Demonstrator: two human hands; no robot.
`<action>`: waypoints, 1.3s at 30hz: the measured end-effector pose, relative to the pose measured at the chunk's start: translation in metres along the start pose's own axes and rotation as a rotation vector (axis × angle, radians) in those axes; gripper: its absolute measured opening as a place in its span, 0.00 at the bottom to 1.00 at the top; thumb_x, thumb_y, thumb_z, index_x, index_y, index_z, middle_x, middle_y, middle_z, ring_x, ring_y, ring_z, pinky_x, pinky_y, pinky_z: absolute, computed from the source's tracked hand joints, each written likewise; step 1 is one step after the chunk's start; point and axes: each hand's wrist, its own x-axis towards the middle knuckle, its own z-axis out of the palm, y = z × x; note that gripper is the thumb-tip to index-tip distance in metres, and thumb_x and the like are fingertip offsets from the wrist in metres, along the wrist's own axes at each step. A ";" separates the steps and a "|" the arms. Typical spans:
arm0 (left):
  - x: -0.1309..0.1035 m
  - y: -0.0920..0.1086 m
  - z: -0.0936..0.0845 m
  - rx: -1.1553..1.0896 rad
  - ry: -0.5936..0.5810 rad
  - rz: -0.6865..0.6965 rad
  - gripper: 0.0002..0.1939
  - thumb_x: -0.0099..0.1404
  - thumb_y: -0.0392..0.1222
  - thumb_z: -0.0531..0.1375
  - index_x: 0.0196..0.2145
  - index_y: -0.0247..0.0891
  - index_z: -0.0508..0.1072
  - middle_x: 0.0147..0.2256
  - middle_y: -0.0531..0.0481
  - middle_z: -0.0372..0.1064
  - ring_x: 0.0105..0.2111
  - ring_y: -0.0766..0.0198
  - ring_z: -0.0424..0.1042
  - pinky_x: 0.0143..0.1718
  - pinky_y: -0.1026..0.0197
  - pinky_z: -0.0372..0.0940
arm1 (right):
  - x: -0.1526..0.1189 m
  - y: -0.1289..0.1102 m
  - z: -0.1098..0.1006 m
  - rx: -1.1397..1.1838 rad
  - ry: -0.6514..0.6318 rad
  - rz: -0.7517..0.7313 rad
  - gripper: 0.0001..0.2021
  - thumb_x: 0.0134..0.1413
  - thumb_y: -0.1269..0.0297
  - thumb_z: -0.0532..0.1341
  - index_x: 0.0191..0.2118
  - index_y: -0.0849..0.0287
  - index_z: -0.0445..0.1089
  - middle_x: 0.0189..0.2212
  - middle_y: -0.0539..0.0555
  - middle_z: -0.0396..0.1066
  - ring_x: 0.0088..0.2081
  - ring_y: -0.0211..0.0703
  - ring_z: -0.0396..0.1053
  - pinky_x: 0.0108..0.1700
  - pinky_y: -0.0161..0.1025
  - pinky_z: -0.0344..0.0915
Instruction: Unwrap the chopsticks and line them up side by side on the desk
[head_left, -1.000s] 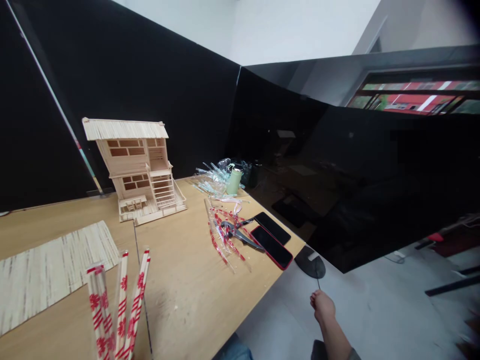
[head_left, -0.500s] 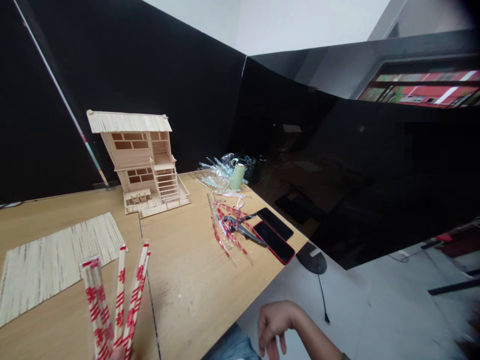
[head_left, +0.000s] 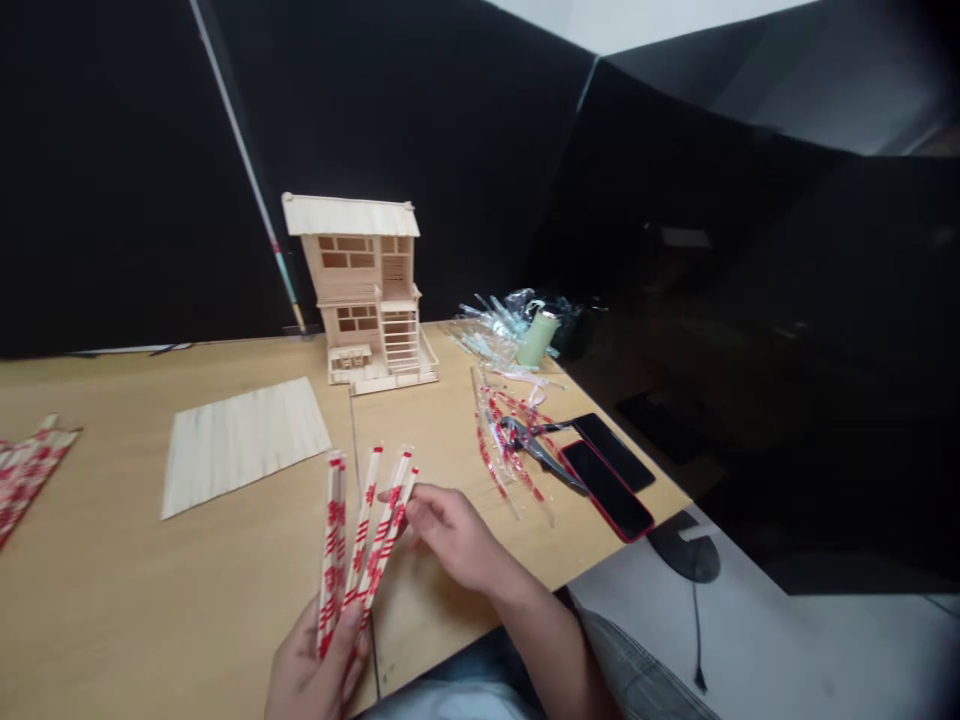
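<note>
The left hand (head_left: 315,670) gripped a fan of wrapped chopsticks (head_left: 360,545) above the table (head_left: 187,570); the right hand (head_left: 450,535), fingers loosely open, touched one. All were unopened, while torn wrappers (head_left: 502,445) lay beside the phones (head_left: 607,475).

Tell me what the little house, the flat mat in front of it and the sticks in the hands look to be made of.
Model house: pale, unpainted thin wooden sticks, matte; the roof and stairs show separate slats. Flat mat: the same pale sticks laid side by side, judging by its fine parallel lines. Wrapped sticks, held by the left hand and touched by the right hand: probably chopsticks in red-printed sleeves, paper or plastic.
</note>
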 end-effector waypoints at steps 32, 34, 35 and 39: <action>0.009 0.005 -0.014 0.126 0.218 0.259 0.24 0.61 0.64 0.63 0.32 0.36 0.73 0.17 0.57 0.60 0.17 0.68 0.57 0.19 0.66 0.55 | 0.031 0.028 0.093 0.285 0.089 0.267 0.30 0.59 0.35 0.61 0.35 0.62 0.80 0.29 0.57 0.78 0.32 0.47 0.76 0.37 0.40 0.73; 0.011 0.004 -0.016 0.097 0.218 0.238 0.25 0.61 0.64 0.64 0.36 0.35 0.74 0.18 0.57 0.61 0.18 0.68 0.58 0.20 0.67 0.56 | 0.021 0.037 0.106 0.308 0.069 0.326 0.31 0.57 0.33 0.61 0.35 0.61 0.79 0.28 0.57 0.78 0.32 0.48 0.76 0.35 0.40 0.73; 0.012 0.004 -0.018 0.089 0.222 0.227 0.26 0.61 0.64 0.64 0.37 0.35 0.74 0.18 0.57 0.60 0.18 0.68 0.57 0.19 0.67 0.56 | 0.018 0.040 0.110 0.335 0.049 0.340 0.30 0.57 0.33 0.61 0.35 0.61 0.79 0.28 0.56 0.78 0.32 0.48 0.76 0.35 0.40 0.73; 0.012 0.008 -0.021 0.104 0.224 0.191 0.28 0.57 0.68 0.64 0.29 0.37 0.70 0.15 0.58 0.58 0.16 0.70 0.54 0.18 0.67 0.52 | 0.029 0.029 0.101 0.574 -0.051 0.294 0.25 0.52 0.40 0.69 0.41 0.59 0.78 0.29 0.54 0.78 0.33 0.48 0.77 0.37 0.42 0.74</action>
